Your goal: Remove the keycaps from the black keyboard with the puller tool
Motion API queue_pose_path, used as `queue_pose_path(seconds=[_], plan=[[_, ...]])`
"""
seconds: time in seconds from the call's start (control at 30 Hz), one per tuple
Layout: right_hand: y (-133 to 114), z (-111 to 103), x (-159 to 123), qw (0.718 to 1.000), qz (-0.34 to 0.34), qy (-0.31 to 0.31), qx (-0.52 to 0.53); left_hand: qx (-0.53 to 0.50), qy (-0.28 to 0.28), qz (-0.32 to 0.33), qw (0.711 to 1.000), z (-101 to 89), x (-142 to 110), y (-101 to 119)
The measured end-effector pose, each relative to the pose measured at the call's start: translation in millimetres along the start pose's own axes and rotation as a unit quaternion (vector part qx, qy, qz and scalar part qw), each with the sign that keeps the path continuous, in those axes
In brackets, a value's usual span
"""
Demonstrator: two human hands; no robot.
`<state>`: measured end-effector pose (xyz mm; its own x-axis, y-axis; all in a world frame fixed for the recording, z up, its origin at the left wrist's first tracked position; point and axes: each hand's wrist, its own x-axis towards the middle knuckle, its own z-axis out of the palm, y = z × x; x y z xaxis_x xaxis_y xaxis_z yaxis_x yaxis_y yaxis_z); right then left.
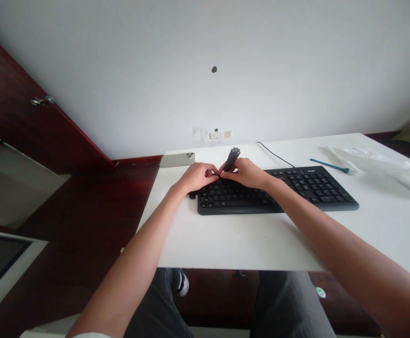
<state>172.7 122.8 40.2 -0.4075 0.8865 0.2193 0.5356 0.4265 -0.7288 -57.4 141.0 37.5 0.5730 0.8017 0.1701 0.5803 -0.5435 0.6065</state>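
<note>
A black keyboard lies on the white table, its left part under my hands. My right hand is closed around a dark grey, stick-like thing with a notched top end, which stands up tilted above the keyboard's upper left area. Close beside it, my left hand pinches thumb and fingers together, nearly touching the right fingertips; whatever is between them is hidden. Some small black thing shows below the left hand, at the keyboard's left edge.
Behind my left hand a phone lies back up. A blue brush-like tool and clear plastic packaging are at the right. The keyboard's cable runs toward the wall. The table's front edge is above my legs.
</note>
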Motion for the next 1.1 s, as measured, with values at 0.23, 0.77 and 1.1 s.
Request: queue_pose_path(seconds=[0.23,0.77,1.1], plan=[[2.6,-2.6,1.2,1.0,-0.011,-0.011,-0.02,0.023,-0.003,-0.001,1.0,-1.2,-0.2,3.0],[-5.1,4.1,-1.5,0.997,0.041,0.0,0.062,0.048,-0.004,-0.002,0.999,-2.1,-0.7,6.3],[-1.4,7.0,-2.7,0.989,0.051,-0.001,0.138,0.038,-0.004,0.005,0.999,-1.1,0.2,3.2]])
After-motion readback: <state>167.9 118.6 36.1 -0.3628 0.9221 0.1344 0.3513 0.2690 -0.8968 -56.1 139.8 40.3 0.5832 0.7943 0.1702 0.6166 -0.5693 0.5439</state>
